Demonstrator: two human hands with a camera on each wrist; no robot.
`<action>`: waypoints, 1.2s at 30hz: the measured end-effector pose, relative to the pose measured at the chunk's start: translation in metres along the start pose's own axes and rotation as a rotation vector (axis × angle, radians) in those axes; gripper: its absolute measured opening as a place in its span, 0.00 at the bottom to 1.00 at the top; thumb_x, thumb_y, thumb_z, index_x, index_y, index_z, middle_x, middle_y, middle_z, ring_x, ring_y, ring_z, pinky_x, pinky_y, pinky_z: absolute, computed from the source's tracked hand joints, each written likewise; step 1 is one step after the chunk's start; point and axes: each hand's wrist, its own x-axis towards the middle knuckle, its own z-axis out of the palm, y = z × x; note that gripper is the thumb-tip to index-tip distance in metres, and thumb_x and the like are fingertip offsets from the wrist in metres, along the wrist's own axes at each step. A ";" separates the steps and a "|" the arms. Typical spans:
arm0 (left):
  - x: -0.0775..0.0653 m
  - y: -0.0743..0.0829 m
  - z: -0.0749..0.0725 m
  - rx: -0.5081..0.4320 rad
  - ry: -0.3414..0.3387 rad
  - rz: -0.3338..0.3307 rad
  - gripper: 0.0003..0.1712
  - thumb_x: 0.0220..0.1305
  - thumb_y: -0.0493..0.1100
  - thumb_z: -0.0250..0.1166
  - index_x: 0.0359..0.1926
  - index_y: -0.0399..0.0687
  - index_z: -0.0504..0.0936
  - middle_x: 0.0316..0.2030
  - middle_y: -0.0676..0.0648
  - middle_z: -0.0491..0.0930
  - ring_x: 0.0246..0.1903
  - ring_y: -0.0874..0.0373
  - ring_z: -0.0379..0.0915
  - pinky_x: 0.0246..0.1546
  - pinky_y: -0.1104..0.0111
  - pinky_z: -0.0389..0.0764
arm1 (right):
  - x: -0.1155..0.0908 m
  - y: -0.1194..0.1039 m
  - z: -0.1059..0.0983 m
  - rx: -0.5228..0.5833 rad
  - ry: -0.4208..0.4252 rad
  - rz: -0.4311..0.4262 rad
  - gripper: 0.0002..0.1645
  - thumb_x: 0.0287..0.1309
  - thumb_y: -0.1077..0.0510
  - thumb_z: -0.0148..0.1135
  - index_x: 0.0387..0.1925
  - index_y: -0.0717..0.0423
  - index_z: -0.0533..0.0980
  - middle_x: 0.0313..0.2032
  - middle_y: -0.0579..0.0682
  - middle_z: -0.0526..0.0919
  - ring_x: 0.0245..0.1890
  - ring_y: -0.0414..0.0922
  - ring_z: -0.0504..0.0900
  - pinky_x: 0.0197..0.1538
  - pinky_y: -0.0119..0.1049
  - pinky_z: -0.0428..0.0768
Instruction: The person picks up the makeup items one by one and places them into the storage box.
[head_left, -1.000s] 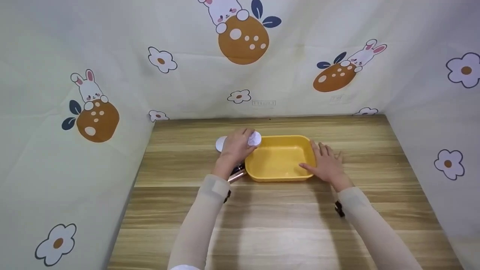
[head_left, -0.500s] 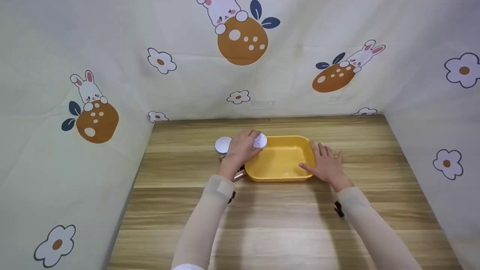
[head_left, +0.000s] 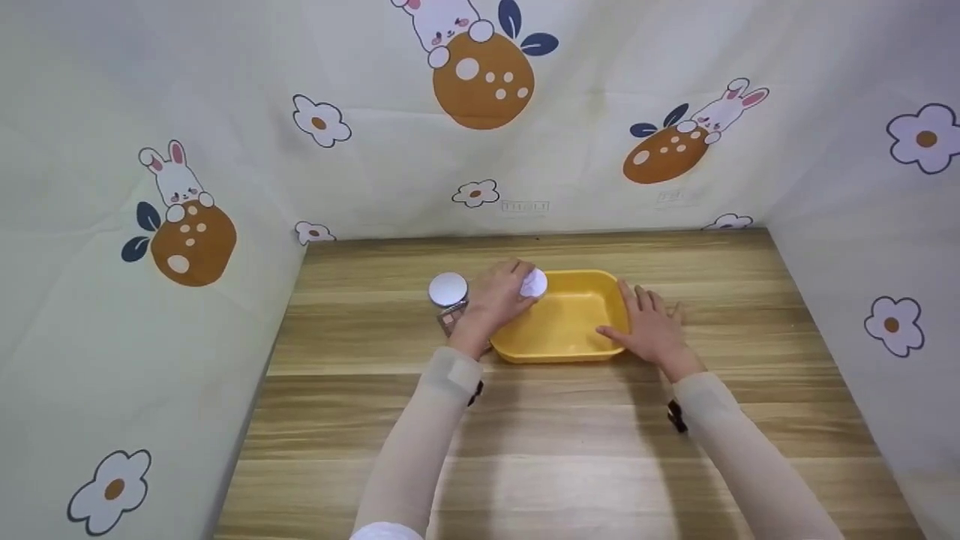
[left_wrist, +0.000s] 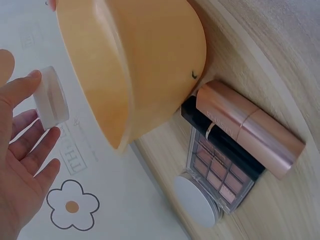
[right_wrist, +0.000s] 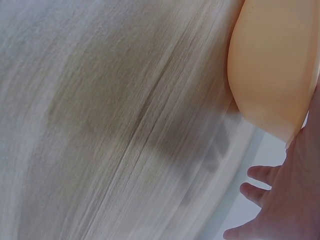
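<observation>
Left hand pinches white container near yellow bin; right hand splayed loosely on right edge; wide tabletop nearside.

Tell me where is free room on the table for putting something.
The wooden table is bare on the near side of the yellow tray and right of the right hand. Crowded: left of the tray, with a round silver container, eyeshadow palette, black tube and rose-gold tube.

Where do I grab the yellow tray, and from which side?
Probably hold the yellow tray by its rim at the two short ends, one hand from each side: it sits upright, its walls stand up, and the right hand touches one end.
</observation>
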 end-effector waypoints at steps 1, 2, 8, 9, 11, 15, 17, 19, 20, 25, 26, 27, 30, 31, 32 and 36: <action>0.001 0.001 0.001 0.003 -0.008 0.002 0.32 0.61 0.56 0.70 0.63 0.52 0.74 0.58 0.47 0.79 0.58 0.50 0.77 0.62 0.60 0.78 | 0.000 0.000 0.000 -0.004 0.005 -0.002 0.63 0.59 0.20 0.47 0.79 0.50 0.37 0.75 0.70 0.52 0.73 0.72 0.52 0.66 0.82 0.44; 0.002 0.002 0.001 0.006 -0.015 0.005 0.32 0.62 0.55 0.70 0.64 0.52 0.74 0.59 0.47 0.78 0.58 0.50 0.76 0.62 0.60 0.77 | 0.000 0.001 0.000 -0.006 0.007 -0.003 0.63 0.58 0.20 0.47 0.79 0.50 0.37 0.75 0.70 0.52 0.73 0.72 0.53 0.66 0.82 0.44; 0.005 0.010 0.003 0.016 -0.028 0.023 0.32 0.63 0.55 0.69 0.65 0.51 0.73 0.60 0.47 0.78 0.59 0.51 0.76 0.63 0.61 0.77 | 0.001 0.001 0.000 -0.003 0.021 -0.006 0.64 0.57 0.19 0.47 0.79 0.51 0.39 0.74 0.70 0.54 0.72 0.72 0.54 0.65 0.83 0.45; 0.006 0.011 0.004 0.013 -0.026 0.026 0.32 0.62 0.55 0.69 0.65 0.51 0.73 0.60 0.47 0.78 0.59 0.51 0.76 0.63 0.61 0.77 | 0.001 0.001 0.000 -0.001 0.021 -0.006 0.64 0.57 0.19 0.48 0.79 0.51 0.39 0.74 0.70 0.53 0.72 0.72 0.54 0.65 0.83 0.45; 0.006 0.012 0.005 0.003 -0.018 0.037 0.32 0.62 0.54 0.69 0.64 0.50 0.74 0.59 0.47 0.78 0.59 0.51 0.76 0.63 0.61 0.77 | 0.001 0.001 0.000 0.002 0.015 -0.005 0.64 0.57 0.20 0.48 0.79 0.51 0.39 0.75 0.70 0.53 0.73 0.72 0.54 0.65 0.82 0.44; 0.008 0.015 0.007 -0.013 -0.012 0.047 0.32 0.61 0.53 0.70 0.63 0.50 0.74 0.59 0.46 0.78 0.58 0.52 0.76 0.63 0.62 0.77 | 0.002 0.000 0.001 -0.004 0.011 -0.002 0.64 0.58 0.21 0.49 0.80 0.50 0.38 0.75 0.70 0.52 0.73 0.72 0.53 0.66 0.82 0.43; 0.009 0.016 0.009 -0.011 -0.008 0.052 0.31 0.61 0.54 0.70 0.63 0.50 0.75 0.59 0.46 0.78 0.58 0.52 0.76 0.62 0.62 0.77 | 0.002 0.000 0.002 -0.009 0.013 0.001 0.64 0.58 0.21 0.50 0.80 0.50 0.38 0.75 0.70 0.52 0.73 0.72 0.53 0.66 0.82 0.43; 0.010 0.018 0.010 -0.011 -0.011 0.055 0.32 0.61 0.54 0.70 0.63 0.50 0.75 0.59 0.47 0.78 0.59 0.52 0.76 0.63 0.61 0.77 | 0.002 0.000 0.002 -0.014 0.017 0.003 0.63 0.58 0.22 0.51 0.79 0.51 0.38 0.74 0.70 0.53 0.73 0.72 0.53 0.66 0.82 0.43; 0.011 0.019 0.011 -0.010 -0.013 0.055 0.32 0.61 0.54 0.70 0.63 0.50 0.75 0.60 0.46 0.78 0.59 0.52 0.76 0.63 0.61 0.76 | 0.002 0.000 0.002 -0.017 0.019 0.004 0.63 0.58 0.22 0.51 0.79 0.51 0.38 0.74 0.70 0.53 0.72 0.72 0.53 0.66 0.82 0.43; 0.015 0.026 0.015 -0.005 -0.047 0.049 0.33 0.61 0.55 0.69 0.64 0.51 0.74 0.61 0.47 0.77 0.61 0.52 0.74 0.66 0.62 0.74 | 0.000 -0.001 0.002 -0.024 0.016 0.009 0.63 0.59 0.22 0.50 0.79 0.52 0.39 0.74 0.70 0.53 0.72 0.73 0.54 0.66 0.82 0.44; 0.016 0.027 0.016 -0.003 -0.055 0.051 0.33 0.61 0.55 0.69 0.65 0.50 0.74 0.61 0.47 0.77 0.61 0.52 0.74 0.66 0.62 0.74 | 0.000 -0.001 0.002 -0.026 0.015 0.011 0.63 0.59 0.22 0.50 0.79 0.52 0.39 0.75 0.70 0.53 0.72 0.73 0.54 0.65 0.82 0.44; 0.017 0.028 0.017 0.002 -0.063 0.052 0.33 0.62 0.55 0.69 0.65 0.51 0.74 0.61 0.48 0.77 0.61 0.52 0.74 0.66 0.62 0.74 | 0.000 -0.001 0.002 -0.025 0.015 0.014 0.63 0.59 0.22 0.50 0.79 0.52 0.39 0.75 0.70 0.53 0.72 0.73 0.54 0.66 0.82 0.44; 0.019 0.031 0.020 0.022 -0.076 0.058 0.33 0.62 0.56 0.69 0.65 0.51 0.74 0.61 0.48 0.77 0.61 0.52 0.74 0.66 0.62 0.74 | 0.000 -0.001 0.002 -0.027 0.016 0.016 0.63 0.59 0.22 0.50 0.79 0.51 0.39 0.74 0.70 0.54 0.72 0.72 0.54 0.66 0.82 0.45; 0.020 0.032 0.021 0.028 -0.075 0.060 0.33 0.62 0.56 0.69 0.65 0.51 0.74 0.61 0.48 0.77 0.61 0.52 0.74 0.66 0.62 0.74 | 0.000 -0.001 0.002 -0.025 0.019 0.014 0.63 0.59 0.22 0.51 0.79 0.51 0.39 0.74 0.70 0.54 0.72 0.72 0.54 0.66 0.82 0.46; 0.021 0.032 0.022 0.035 -0.072 0.061 0.33 0.62 0.56 0.69 0.65 0.51 0.74 0.61 0.49 0.77 0.61 0.53 0.74 0.66 0.62 0.74 | 0.000 -0.001 0.002 -0.024 0.019 0.013 0.63 0.58 0.22 0.51 0.79 0.50 0.39 0.74 0.70 0.54 0.72 0.72 0.54 0.66 0.82 0.47; 0.023 0.034 0.027 0.043 -0.056 0.063 0.33 0.61 0.57 0.69 0.64 0.52 0.75 0.60 0.49 0.79 0.60 0.53 0.75 0.65 0.63 0.75 | 0.001 -0.001 0.002 -0.021 0.017 0.005 0.63 0.59 0.22 0.51 0.79 0.50 0.39 0.74 0.70 0.55 0.73 0.71 0.54 0.65 0.82 0.48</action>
